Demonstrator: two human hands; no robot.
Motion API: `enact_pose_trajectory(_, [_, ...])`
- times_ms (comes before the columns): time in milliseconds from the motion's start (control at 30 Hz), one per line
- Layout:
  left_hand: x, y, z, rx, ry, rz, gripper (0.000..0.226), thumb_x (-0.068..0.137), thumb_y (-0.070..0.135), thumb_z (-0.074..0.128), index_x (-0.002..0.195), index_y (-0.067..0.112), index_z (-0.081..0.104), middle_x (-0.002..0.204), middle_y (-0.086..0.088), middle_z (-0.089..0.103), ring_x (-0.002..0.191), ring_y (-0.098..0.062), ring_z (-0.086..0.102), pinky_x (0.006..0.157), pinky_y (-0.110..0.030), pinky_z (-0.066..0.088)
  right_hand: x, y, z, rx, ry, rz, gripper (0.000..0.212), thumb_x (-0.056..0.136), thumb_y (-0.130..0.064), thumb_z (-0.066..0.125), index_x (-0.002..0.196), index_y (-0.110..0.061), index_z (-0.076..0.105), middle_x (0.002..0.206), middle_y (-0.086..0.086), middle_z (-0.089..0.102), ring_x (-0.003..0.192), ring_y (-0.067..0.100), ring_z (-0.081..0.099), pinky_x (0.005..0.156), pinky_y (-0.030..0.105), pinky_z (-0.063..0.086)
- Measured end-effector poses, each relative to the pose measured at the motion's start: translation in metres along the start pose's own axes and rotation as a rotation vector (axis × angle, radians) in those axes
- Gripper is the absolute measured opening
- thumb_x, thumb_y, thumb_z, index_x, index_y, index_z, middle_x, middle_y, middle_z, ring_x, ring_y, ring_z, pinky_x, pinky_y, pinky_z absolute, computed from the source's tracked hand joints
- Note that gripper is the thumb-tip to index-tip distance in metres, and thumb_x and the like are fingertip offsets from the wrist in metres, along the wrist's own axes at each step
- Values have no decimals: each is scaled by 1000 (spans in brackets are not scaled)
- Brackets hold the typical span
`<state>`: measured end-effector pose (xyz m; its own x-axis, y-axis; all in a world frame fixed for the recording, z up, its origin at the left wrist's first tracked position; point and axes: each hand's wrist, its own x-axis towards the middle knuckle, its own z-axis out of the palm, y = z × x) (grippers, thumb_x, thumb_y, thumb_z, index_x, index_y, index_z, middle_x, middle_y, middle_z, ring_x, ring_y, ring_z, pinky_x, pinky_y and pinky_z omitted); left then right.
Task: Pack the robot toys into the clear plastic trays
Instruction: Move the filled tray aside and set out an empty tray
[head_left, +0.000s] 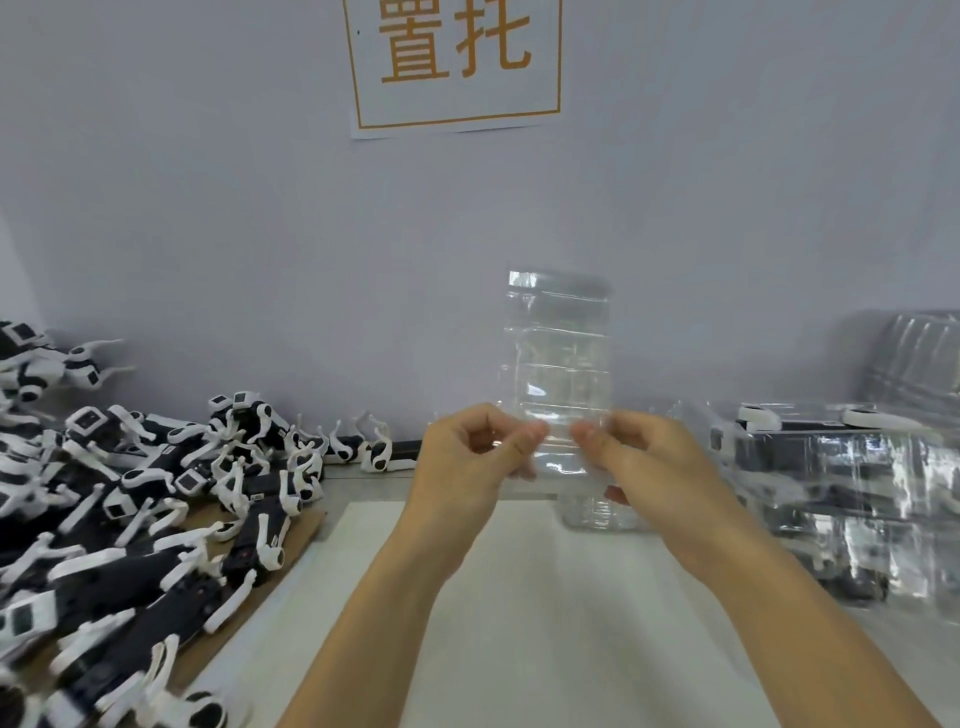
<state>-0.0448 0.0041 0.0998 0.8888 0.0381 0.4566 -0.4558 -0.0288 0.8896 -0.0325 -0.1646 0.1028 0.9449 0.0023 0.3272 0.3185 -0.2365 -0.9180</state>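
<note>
Both hands raised over the far middle of the desk (519, 623), pinching one clear tray (558, 358) held upright in the air, long axis vertical, top end toward the wall, bottom end hanging just below the fingers. Left hand (467, 467) gripping the tray's left edge between thumb and curled fingers; right hand (644, 462) doing the same on the right edge, fingers wrapped behind the plastic. Grip set low on the tray, so most of its length stands above the hands. Probably being pulled apart or opened; cannot tell whether one tray or two nested.

Toys (156, 509) heaped on a cardboard sheet (306, 525) along the desk's left edge, so nearer the left hand; black and white, tangled, too many and too overlapped to count, certainly dozens. Next move likely turns on laying the tray flat on the white middle, then reaching left.

Packed trays (831, 493) stacked at the right edge, number unclear; more empties leaning in the far right corner. One paper sign (457, 62) on the wall
</note>
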Motion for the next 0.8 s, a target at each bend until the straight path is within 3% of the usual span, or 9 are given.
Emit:
enact_pose_trajectory(67, [1,-1,-4,-67,3,-4,21,86,36,69,71,23,76,72,-1,71,65,-14,65,69,-25,54,2,1,-2,6,10,24,38,93,-40,64,95,-2,69,85,11,67,86,29,63,89,43,51])
enact_pose_trajectory(167, [5,-5,-13,-69,85,-14,30,97,16,60,71,16,75,68,-5,69,60,-16,66,64,-23,55,4,4,-6,-4,-3,41,43,96,-39,61,97,4,64,80,4,55,77,19,52,78,37,44])
enact_pose_trajectory(367, [16,-8,-56,-171,620,-11,31,101,3,48,75,11,62,57,8,62,47,-7,59,53,-22,48,3,6,-9,-112,74,-8,34,98,-38,56,87,-8,68,75,-6,62,73,13,55,69,29,43])
enact_pose_trajectory(467, [13,-3,-89,-250,885,13,33,103,6,44,76,14,61,71,0,62,49,-6,58,55,-22,44,0,3,-1,-250,12,-59,32,98,-33,56,79,-8,65,71,-8,61,74,14,58,63,24,41])
enact_pose_trajectory(533, [8,4,-102,-332,979,43,31,104,8,45,78,15,62,74,1,62,51,-5,59,60,-23,45,-5,5,12,-412,-56,-114,24,96,-26,59,75,-15,63,78,-13,59,78,8,59,64,22,41])
enact_pose_trajectory(600, [3,13,-109,-405,1013,68,28,104,13,47,81,17,63,66,8,64,53,-3,61,63,-21,47,-13,11,30,-712,-77,-222,8,95,-22,59,89,-23,65,98,-10,51,98,14,56,77,26,41])
enact_pose_trajectory(667, [1,22,-108,-453,993,91,27,104,15,48,82,17,63,59,10,64,53,-3,61,69,-22,50,-21,23,50,-953,-110,-315,21,94,-20,57,113,-26,63,113,-5,47,114,19,46,88,31,40])
enact_pose_trajectory(733, [0,27,-103,-473,954,101,27,104,12,47,81,16,62,59,9,63,53,-5,61,73,-23,50,-31,33,66,-1013,-125,-318,33,95,-24,56,128,-28,52,113,-4,41,112,19,39,89,31,39])
enact_pose_trajectory(800, [2,28,-97,-457,922,101,29,104,10,46,81,16,61,64,5,61,53,-6,60,72,-24,47,-40,35,77,-916,-39,-367,28,92,-30,60,118,-29,51,99,-6,41,97,16,43,79,28,43])
